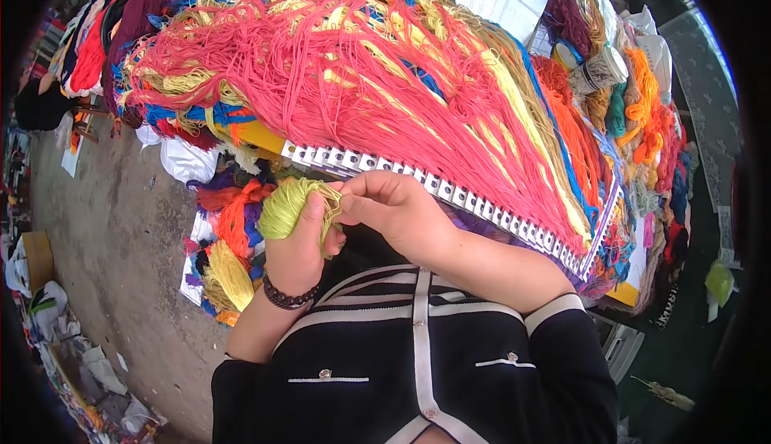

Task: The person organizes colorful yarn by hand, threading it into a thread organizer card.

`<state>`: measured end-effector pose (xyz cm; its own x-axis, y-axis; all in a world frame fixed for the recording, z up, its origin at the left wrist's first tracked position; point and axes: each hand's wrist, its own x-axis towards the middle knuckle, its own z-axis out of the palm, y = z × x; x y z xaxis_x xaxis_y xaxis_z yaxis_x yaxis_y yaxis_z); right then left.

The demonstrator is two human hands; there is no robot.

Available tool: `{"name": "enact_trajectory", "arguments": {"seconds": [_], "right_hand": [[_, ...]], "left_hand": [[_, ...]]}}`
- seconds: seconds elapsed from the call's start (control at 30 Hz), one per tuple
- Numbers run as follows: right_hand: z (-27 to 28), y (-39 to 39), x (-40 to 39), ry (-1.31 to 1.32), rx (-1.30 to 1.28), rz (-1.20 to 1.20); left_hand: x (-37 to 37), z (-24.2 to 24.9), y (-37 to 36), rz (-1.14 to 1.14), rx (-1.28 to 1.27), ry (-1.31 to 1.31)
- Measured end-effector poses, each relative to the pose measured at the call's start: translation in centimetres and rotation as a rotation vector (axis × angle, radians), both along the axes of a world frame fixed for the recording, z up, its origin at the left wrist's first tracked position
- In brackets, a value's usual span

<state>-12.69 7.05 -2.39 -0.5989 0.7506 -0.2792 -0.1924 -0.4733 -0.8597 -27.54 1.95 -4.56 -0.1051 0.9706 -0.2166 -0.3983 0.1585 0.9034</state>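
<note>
Held in the curled left hand (295, 245), thumb over its side, near the white punched strips (471, 201): a lime yarn bundle (281, 207). Pinched in the right hand (414, 217): its loose strands (328, 213). Best teased gently, without crushing, clear of the pink yarn (321, 83).

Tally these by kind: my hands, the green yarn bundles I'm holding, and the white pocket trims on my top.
Hands, left hand and right hand: 2
Green yarn bundle: 1
White pocket trims: 2
Total: 5

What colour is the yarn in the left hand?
The yarn is yellow-green, seen best in the head view.
</note>
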Motion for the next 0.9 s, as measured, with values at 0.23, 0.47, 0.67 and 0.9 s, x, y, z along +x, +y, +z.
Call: {"name": "enact_trajectory", "arguments": {"seconds": [0.23,0.47,0.67,0.9], "right_hand": [[-0.4,-0.1,-0.1,-0.025,-0.001,-0.03],[0.3,0.1,-0.1,-0.086,0.043,-0.03],[0.0,0.1,-0.5,-0.116,0.059,-0.069],[5.3,3.7,3.6,0.351,-0.029,-0.063]], "left_hand": [[0.1,-0.1,0.0,0.028,0.002,0.031],[0.1,-0.4,0.0,0.054,0.04,0.199],[-0.1,-0.7,-0.2,0.064,0.013,0.229],[-4.0,-2.5,-0.4,0.171,0.081,-0.519]]}}
